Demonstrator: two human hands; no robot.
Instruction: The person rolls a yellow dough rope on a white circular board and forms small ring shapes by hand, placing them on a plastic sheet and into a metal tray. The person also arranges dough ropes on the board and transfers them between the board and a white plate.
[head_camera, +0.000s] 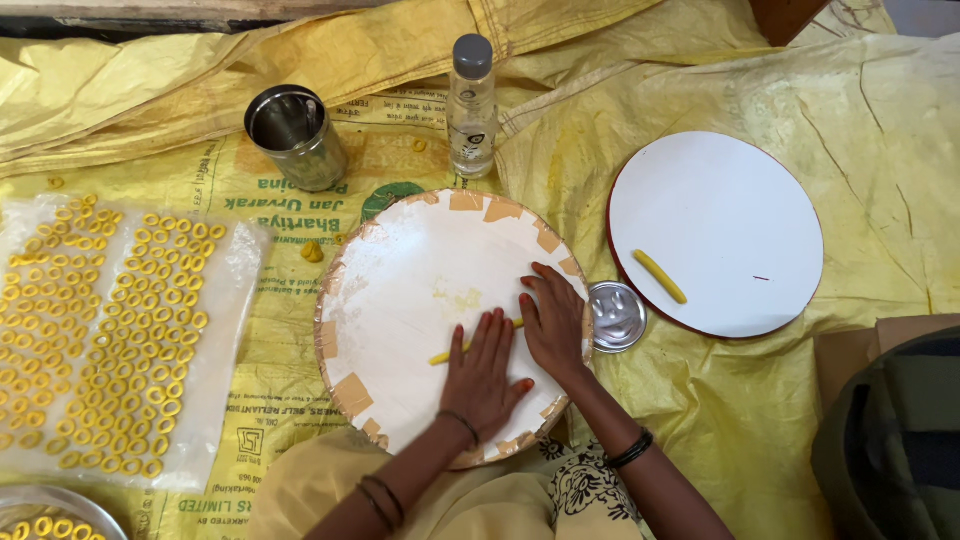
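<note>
Both grips flat, left hand, right hand, dough strip beneath

Steel cup, clear bottle, small lid

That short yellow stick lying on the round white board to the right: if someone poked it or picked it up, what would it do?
The short yellow dough stick looks soft, so it would probably bend or dent when pinched. Being rounded, it may roll across the smooth round white board if pushed sideways. It seems small and light, though possibly a little sticky.
</note>
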